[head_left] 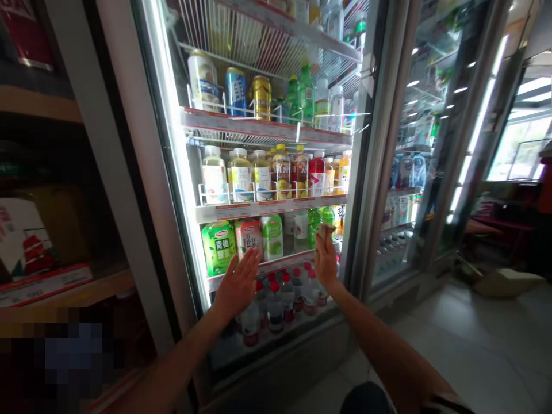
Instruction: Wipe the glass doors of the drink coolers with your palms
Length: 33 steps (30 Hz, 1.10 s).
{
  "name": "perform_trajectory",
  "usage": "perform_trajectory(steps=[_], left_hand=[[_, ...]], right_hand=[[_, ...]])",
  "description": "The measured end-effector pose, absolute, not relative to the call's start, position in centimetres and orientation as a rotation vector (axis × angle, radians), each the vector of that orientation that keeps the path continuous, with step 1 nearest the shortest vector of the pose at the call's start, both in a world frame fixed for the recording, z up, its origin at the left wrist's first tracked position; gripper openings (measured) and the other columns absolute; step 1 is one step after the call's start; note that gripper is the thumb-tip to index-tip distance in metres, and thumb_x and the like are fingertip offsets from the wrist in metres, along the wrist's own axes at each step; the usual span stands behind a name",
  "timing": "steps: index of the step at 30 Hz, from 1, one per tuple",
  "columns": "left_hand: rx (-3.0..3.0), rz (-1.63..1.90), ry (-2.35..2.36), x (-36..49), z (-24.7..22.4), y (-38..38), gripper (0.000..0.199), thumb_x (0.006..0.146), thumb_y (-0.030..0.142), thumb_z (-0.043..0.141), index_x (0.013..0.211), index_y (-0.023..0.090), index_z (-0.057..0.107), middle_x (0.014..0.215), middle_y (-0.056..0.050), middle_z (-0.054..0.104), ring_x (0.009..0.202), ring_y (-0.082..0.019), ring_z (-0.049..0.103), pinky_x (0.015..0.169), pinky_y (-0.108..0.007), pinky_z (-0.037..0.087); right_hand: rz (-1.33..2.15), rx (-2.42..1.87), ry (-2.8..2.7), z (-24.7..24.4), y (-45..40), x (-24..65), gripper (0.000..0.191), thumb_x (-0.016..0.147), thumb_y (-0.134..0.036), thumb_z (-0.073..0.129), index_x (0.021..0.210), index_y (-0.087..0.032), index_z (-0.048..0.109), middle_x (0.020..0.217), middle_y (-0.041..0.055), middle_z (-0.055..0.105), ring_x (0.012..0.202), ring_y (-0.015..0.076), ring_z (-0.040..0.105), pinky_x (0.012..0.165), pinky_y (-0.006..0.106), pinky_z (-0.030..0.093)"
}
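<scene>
My left hand [237, 286] is raised in front of the lit drinks fridge, with its fingers stretched out and nothing in it. Behind its fingertips stand a pink-labelled drink [249, 234] and a green carton-shaped drink [219, 248]. To the right, my right hand [326, 261] is upright with its fingers together around a small brownish thing [328, 228], too small to make out. Green bottles [314, 221] are just behind that hand. Whether either hand touches the glass cannot be told.
Upper shelves hold bottled teas [241, 177] and cans [236, 92]; red-capped bottles [275, 310] stand at the bottom. A metal door frame [383, 144] borders the right side. Dark shelving [38, 103] is at left. A pale object [509, 283] lies on the tiled floor [448, 328].
</scene>
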<state>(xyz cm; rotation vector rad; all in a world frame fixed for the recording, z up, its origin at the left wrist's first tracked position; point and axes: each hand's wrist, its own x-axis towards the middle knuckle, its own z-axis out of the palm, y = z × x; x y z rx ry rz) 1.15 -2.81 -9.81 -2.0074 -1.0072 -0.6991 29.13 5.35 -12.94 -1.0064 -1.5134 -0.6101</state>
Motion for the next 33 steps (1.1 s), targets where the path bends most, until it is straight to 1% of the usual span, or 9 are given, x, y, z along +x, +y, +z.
perform_trajectory(steps=[2,5,11,14,18,21,24,29,33], left_hand=[[-2.002,-0.714,-1.008,1.2,-9.9,-2.8,0.058,0.084,0.026,0.044,0.14,0.013,0.034,0.145,-0.011,0.038,0.139,-0.021,0.025,0.117,-0.042,0.013],[-1.997,-0.707,-1.017,1.4,-10.1,-2.9,0.058,0.084,0.028,0.044,0.139,0.012,0.037,0.146,-0.011,0.037,0.139,-0.023,0.026,0.116,-0.043,0.014],[-1.967,-0.695,-1.012,0.6,-9.2,-3.1,0.05,0.084,0.026,0.043,0.132,0.012,0.046,0.143,-0.012,0.041,0.137,-0.022,0.03,0.117,-0.042,0.013],[-1.936,-0.702,-1.005,-0.6,-8.1,-3.3,0.049,0.084,0.026,0.044,0.13,0.01,0.047,0.142,-0.013,0.042,0.137,-0.022,0.031,0.117,-0.042,0.012],[-1.916,-0.699,-1.018,-2.2,-6.8,-3.8,0.054,0.084,0.025,0.043,0.136,0.012,0.04,0.141,-0.013,0.043,0.137,-0.021,0.031,0.116,-0.042,0.014],[-1.89,-0.739,-1.036,-3.0,-6.3,-4.1,0.06,0.084,0.025,0.043,0.141,0.013,0.032,0.141,-0.012,0.044,0.135,-0.022,0.034,0.115,-0.043,0.016],[-1.866,-0.782,-1.029,-3.5,-6.0,-4.3,0.062,0.084,0.025,0.041,0.144,0.015,0.026,0.141,-0.011,0.045,0.134,-0.021,0.037,0.115,-0.044,0.017],[-1.813,-0.826,-1.029,-4.3,-4.9,-4.4,0.064,0.086,0.025,0.04,0.145,0.016,0.02,0.141,-0.012,0.044,0.132,-0.023,0.039,0.113,-0.047,0.019],[-1.734,-0.82,-1.007,-5.4,-3.6,-4.1,0.065,0.086,0.022,0.04,0.146,0.015,0.016,0.14,-0.014,0.045,0.13,-0.026,0.042,0.111,-0.05,0.022]], right_hand=[[-0.547,-1.058,-1.393,-12.9,5.5,28.7,0.06,0.087,-0.006,0.032,0.145,-0.017,0.027,0.157,0.0082,0.003,0.144,0.0252,0.009,0.111,0.053,0.03],[-0.508,-1.056,-1.501,-14.2,4.0,25.7,0.065,0.085,-0.004,0.034,0.147,-0.019,0.023,0.157,0.0076,0.004,0.144,0.0254,0.007,0.113,0.052,0.028],[-0.65,-0.843,-2.043,-15.9,1.5,23.5,0.063,0.08,-0.002,0.041,0.138,-0.026,0.043,0.15,0.0032,0.033,0.143,0.0226,0.015,0.112,0.049,0.03],[-0.607,-0.942,-1.857,-14.1,3.1,26.4,0.06,0.083,-0.003,0.036,0.138,-0.025,0.043,0.151,0.0036,0.03,0.143,0.0214,0.017,0.113,0.05,0.029],[-0.456,-1.106,-1.394,-9.1,6.4,29.4,0.055,0.086,-0.007,0.031,0.14,-0.014,0.037,0.155,0.0101,0.016,0.143,0.0242,0.014,0.11,0.051,0.032],[-0.452,-1.115,-1.217,-5.3,7.1,28.1,0.056,0.085,-0.007,0.028,0.141,-0.014,0.036,0.155,0.0101,0.017,0.143,0.0235,0.012,0.112,0.051,0.031],[-0.57,-0.94,-1.486,-3.7,5.3,23.6,0.06,0.084,-0.005,0.031,0.142,-0.019,0.035,0.153,0.0058,0.024,0.144,0.0207,0.011,0.114,0.049,0.028],[-0.771,-0.605,-2.056,-4.6,1.8,18.1,0.056,0.084,-0.006,0.042,0.138,-0.023,0.043,0.149,0.0024,0.036,0.144,0.0189,0.007,0.114,0.044,0.028],[-0.753,-0.705,-1.905,-2.1,3.0,19.0,0.056,0.084,-0.005,0.041,0.136,-0.023,0.045,0.15,0.0032,0.033,0.144,0.0188,0.011,0.114,0.045,0.027]])
